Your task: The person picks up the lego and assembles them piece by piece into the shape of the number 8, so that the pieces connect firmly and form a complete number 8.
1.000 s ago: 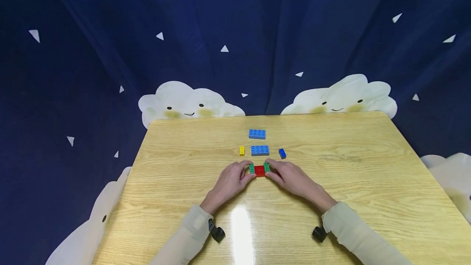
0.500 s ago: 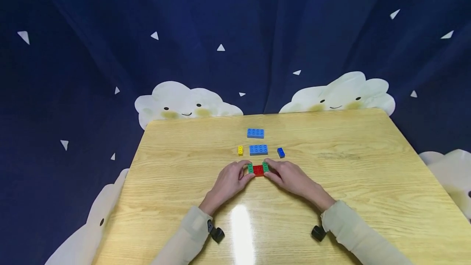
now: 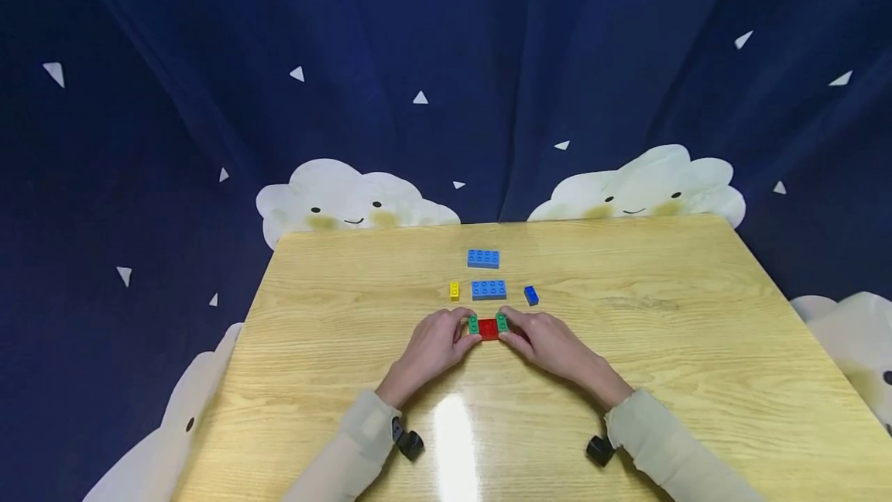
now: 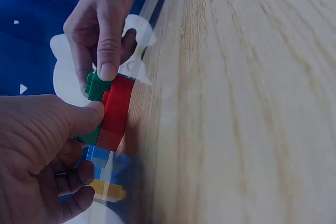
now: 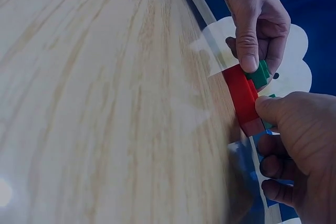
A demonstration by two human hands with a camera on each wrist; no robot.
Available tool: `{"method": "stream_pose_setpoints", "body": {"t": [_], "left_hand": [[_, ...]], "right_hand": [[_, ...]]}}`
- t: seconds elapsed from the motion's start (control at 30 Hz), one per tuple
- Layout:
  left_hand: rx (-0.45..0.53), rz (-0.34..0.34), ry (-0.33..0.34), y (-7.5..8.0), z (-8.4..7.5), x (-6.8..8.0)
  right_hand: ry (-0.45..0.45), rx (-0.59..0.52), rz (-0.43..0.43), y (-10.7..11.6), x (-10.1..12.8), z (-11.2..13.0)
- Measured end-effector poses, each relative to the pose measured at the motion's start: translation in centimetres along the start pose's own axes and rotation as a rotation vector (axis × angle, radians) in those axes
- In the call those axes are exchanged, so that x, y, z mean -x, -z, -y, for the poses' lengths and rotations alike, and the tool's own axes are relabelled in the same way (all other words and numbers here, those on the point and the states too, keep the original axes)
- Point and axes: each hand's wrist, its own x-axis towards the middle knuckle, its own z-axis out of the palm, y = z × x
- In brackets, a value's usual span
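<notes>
A red brick (image 3: 489,329) lies on the table, with a small green brick on top at each end. My left hand (image 3: 433,343) pinches the left green brick (image 3: 473,324) between thumb and fingers. The right green brick (image 3: 502,321) is pinched the same way by my right hand (image 3: 554,343). Seen from the left wrist, the left thumb presses on the near green brick and touches the red brick's (image 4: 116,111) side. In the right wrist view both thumbs lie against the near side of the red brick (image 5: 241,95). The fingertips behind the bricks are partly hidden.
Beyond the hands lie two light blue bricks, a nearer one (image 3: 488,290) and a farther one (image 3: 483,259). A small yellow brick (image 3: 454,290) lies left of the nearer one, a small dark blue brick (image 3: 531,295) right. A dark blue curtain (image 3: 418,45) hangs behind the wooden table (image 3: 334,293).
Both hands stay on the green bricks at the red brick's ends. The head view has shifted slightly; otherwise the bricks lie as before.
</notes>
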Motion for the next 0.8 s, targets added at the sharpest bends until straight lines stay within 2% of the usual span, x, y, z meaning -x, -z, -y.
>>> {"method": "stream_pose_setpoints", "body": {"t": [0.4,0.63,0.8], "left_hand": [[0.015,-0.038,-0.020,-0.32,0.19,0.15],[0.011,-0.031,-0.023,-0.34,0.07,0.32],[-0.001,-0.023,-0.037,-0.23,0.06,0.34]], "right_hand": [[-0.009,-0.008,-0.032,-0.32,0.26,-0.02],[-0.020,-0.074,-0.001,-0.37,0.17,-0.07],[-0.044,-0.173,0.025,-0.35,0.16,-0.22]]}}
